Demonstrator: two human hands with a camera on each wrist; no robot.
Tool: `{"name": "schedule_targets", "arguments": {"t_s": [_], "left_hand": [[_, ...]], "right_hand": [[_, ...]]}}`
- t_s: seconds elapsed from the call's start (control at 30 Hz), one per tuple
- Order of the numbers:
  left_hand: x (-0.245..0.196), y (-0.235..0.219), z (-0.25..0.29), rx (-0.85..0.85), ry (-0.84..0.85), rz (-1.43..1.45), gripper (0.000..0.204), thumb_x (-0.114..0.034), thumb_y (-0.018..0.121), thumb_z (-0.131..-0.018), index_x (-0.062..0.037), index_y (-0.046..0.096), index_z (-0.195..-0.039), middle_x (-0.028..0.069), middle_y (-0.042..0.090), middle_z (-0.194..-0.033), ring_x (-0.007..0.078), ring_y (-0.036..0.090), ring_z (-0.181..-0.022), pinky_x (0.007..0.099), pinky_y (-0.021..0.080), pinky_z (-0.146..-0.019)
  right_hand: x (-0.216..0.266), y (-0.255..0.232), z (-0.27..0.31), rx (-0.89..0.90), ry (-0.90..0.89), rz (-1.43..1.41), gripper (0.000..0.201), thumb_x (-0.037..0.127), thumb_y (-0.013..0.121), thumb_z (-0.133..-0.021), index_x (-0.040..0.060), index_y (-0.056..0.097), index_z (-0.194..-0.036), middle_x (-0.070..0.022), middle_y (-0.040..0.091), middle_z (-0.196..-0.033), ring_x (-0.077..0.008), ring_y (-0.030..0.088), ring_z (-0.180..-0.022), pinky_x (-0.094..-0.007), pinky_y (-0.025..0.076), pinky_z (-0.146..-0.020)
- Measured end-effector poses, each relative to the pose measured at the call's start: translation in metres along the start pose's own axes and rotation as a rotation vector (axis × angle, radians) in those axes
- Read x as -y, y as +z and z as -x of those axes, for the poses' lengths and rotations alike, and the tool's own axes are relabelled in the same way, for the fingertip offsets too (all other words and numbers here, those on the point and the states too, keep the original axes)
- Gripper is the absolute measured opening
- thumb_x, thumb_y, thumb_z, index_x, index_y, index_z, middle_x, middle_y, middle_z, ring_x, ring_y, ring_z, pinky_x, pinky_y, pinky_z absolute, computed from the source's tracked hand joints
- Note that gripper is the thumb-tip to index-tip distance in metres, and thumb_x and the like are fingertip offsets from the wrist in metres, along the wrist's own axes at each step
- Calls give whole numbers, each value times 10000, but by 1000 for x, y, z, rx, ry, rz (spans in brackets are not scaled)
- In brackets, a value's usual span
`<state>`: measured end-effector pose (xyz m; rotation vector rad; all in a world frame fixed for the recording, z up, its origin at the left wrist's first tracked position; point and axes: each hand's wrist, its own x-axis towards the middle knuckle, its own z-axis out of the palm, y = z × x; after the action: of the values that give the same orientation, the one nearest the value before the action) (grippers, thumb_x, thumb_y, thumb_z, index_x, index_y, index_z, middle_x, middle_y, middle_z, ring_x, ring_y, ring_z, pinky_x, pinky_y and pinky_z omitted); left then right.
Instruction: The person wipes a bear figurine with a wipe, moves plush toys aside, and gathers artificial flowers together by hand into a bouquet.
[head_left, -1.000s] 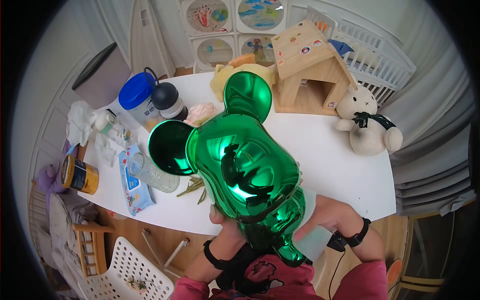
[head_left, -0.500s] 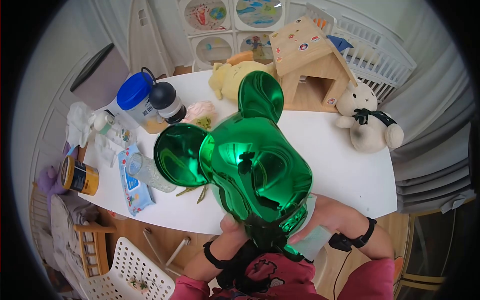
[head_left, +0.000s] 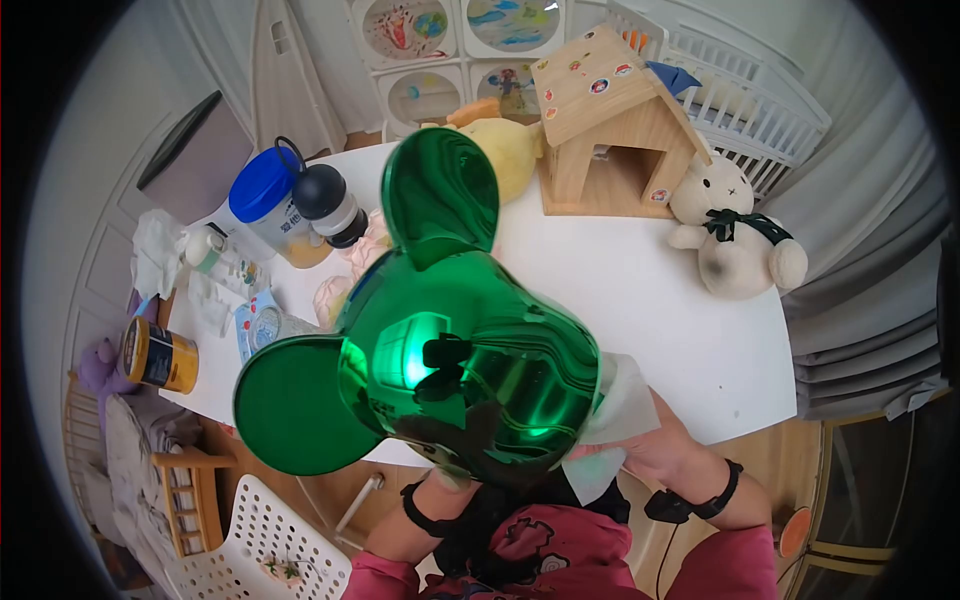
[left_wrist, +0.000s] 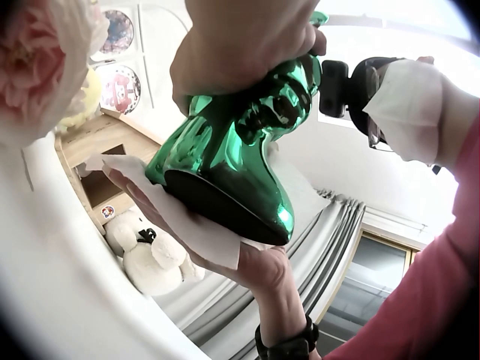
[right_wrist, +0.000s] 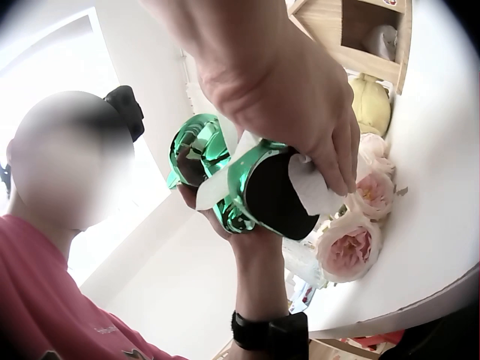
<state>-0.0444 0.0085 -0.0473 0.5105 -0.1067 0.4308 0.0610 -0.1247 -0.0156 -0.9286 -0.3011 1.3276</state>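
Note:
A shiny green bear figurine (head_left: 480,360) with big round ears is held up in front of the chest, above the table's near edge. My left hand (left_wrist: 247,49) grips its body; in the head view the figurine's head covers most of that hand. Around the flared lower end, my right hand (right_wrist: 296,105) holds a thin white wipe (left_wrist: 180,217) against the surface. The right wrist view shows the dark flat underside (right_wrist: 274,196) of the figurine, with the wipe's edge and the right fingertips over its rim.
On the white table (head_left: 680,340) stand a wooden toy house (head_left: 620,130), a white plush rabbit (head_left: 735,230), a blue-lidded tub (head_left: 265,200), a black-topped bottle (head_left: 330,205) and a yellow can (head_left: 160,355). Pale pink flowers (right_wrist: 349,251) lie close to the figurine. A white perforated chair (head_left: 250,530) is at the front left.
The figurine has tipped and turned, its ears swinging left over the glass jar and wipes packet. The right hand's wipe has shifted and now shows more beside the figurine's head.

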Motion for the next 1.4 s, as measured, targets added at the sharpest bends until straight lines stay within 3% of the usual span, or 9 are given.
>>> {"name": "schedule_targets", "arguments": {"t_s": [0.33, 0.5, 0.63, 0.7, 0.8, 1.07, 1.13, 1.27, 1.4], "left_hand": [[-8, -6, 31, -41, 13, -44, 1154, -802, 595, -599, -15, 332, -1401, 176, 448, -1353, 304, 473, -1196, 478, 356, -1050], [0, -7, 39, -64, 20, -55, 1138, -786, 609, -605, -17, 336, -1398, 171, 453, -1349, 301, 478, -1193, 475, 364, -1044], [-11, -12, 49, -86, 42, -70, 1126, -773, 619, -609, -18, 339, -1396, 168, 457, -1345, 299, 481, -1191, 473, 371, -1040], [-17, -14, 43, -93, 46, -78, 1120, -766, 625, -611, -19, 340, -1395, 166, 459, -1343, 298, 483, -1190, 472, 374, -1037], [-23, -14, 30, -102, 49, -85, 1111, -757, 633, -615, -20, 342, -1393, 163, 462, -1341, 297, 486, -1188, 470, 379, -1034], [-25, -11, 8, -124, 55, -114, 1087, -731, 654, -623, -22, 348, -1388, 155, 469, -1334, 293, 493, -1183, 466, 392, -1024], [-24, -11, 8, -132, 60, -121, 1081, -724, 659, -626, -23, 349, -1387, 153, 471, -1332, 292, 495, -1182, 465, 396, -1022], [-26, -12, 12, -148, 64, -138, 1069, -711, 670, -630, -24, 352, -1385, 149, 475, -1328, 289, 498, -1180, 463, 402, -1018], [-25, -12, 19, -158, 63, -155, 1058, -699, 681, -634, -26, 355, -1382, 145, 479, -1325, 287, 502, -1178, 461, 409, -1013]], "right_hand": [[-21, 12, -8, -281, -203, -70, 516, 108, 712, -855, 52, 444, -1293, -51, 601, -1109, -149, 595, -998, -313, 506, -802], [-25, 3, -8, -337, -200, 241, 358, 186, 652, -914, -12, 558, -1197, -57, 662, -1019, -96, 599, -886, -270, 499, -757], [-17, -9, 2, -318, -59, 479, 417, 173, 618, -931, 8, 464, -1282, -76, 612, -1133, -136, 601, -986, -301, 498, -820], [-18, -17, 10, -317, -244, 515, 391, 160, 579, -951, 27, 454, -1297, -76, 612, -1132, -135, 605, -981, -298, 506, -792], [-13, -23, 17, -334, -291, 146, 378, 202, 517, -987, 12, 462, -1309, -77, 623, -1142, -149, 608, -1003, -317, 515, -825], [-11, -58, 31, -264, -344, 26, 502, 354, 370, -1026, 37, 332, -1413, -107, 445, -1365, -237, 483, -1213, -383, 425, -986], [-15, -59, 39, -90, -342, 231, 526, 322, 411, -1005, 25, 310, -1427, -101, 464, -1327, -254, 469, -1206, -379, 366, -1022], [-14, -38, 37, -17, -390, 649, 510, 275, 447, -958, 3, 375, -1383, -129, 496, -1267, -287, 463, -1183, -383, 333, -1032], [17, -17, 20, 149, -466, 1112, 431, 224, 552, -899, -36, 495, -1238, -235, 517, -1170, -402, 476, -1101, -437, 336, -1017]]}}
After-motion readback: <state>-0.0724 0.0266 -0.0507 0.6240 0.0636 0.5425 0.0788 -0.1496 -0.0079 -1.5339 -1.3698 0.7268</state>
